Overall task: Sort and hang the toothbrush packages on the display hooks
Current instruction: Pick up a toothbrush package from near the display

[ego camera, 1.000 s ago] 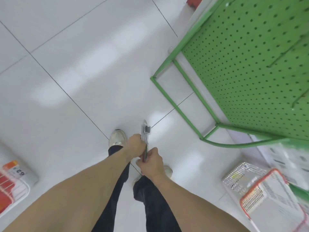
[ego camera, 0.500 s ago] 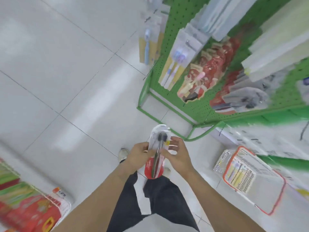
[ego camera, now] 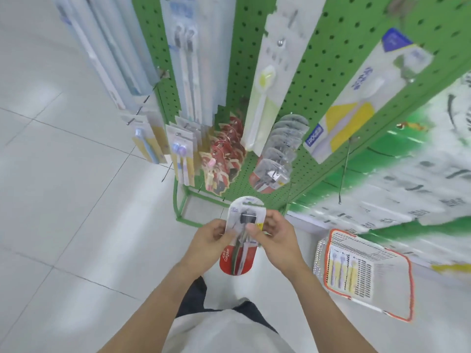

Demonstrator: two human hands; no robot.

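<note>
Red-and-clear toothbrush package (ego camera: 242,238) is being pinched from both sides in the grip of the left hand (ego camera: 210,242) and right hand (ego camera: 276,239), not yet hung, while matching packs (ego camera: 276,154) are already filling a pegboard (ego camera: 328,80) hook and more are waiting in the basket (ego camera: 369,273).

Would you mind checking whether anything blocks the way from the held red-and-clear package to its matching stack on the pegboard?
Nothing visible does. Both hands hold the package just below the matching stack on the green pegboard, with open air between.
</note>
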